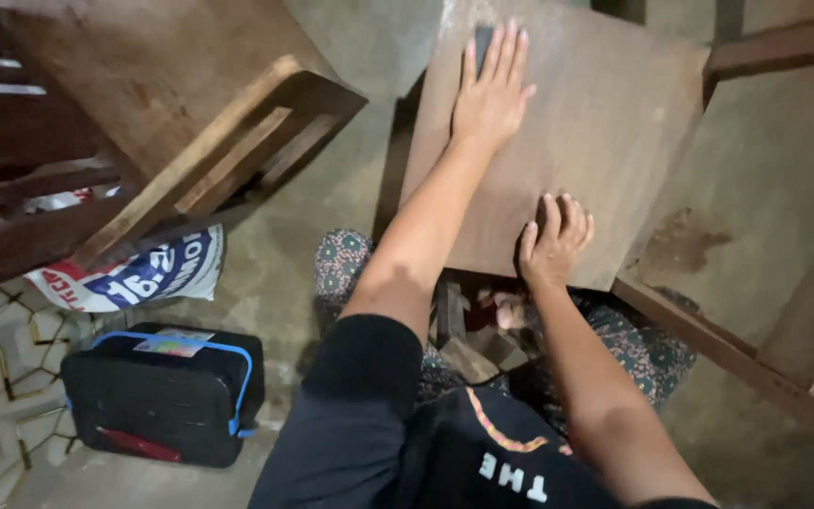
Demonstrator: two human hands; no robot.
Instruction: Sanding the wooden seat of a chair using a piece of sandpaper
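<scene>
A brown wooden board [605, 141], like a chair seat, lies tilted in front of me over my knees. My left hand [492, 90] stretches out flat on its far part, fingers together, pressing a small dark pad [482, 40] that shows only past the fingertips. My right hand [553, 243] rests at the board's near edge, fingers curled on the top face and thumb at the rim, holding it. Small wood pieces [482, 344] lie beneath the board between my patterned trouser legs.
Another wooden furniture piece [171, 104] stands upside down at upper left. A black case with a blue strap [157, 396] and a printed white sack [134, 275] lie on the concrete floor at left. Wooden frame rails [737, 353] run along the right.
</scene>
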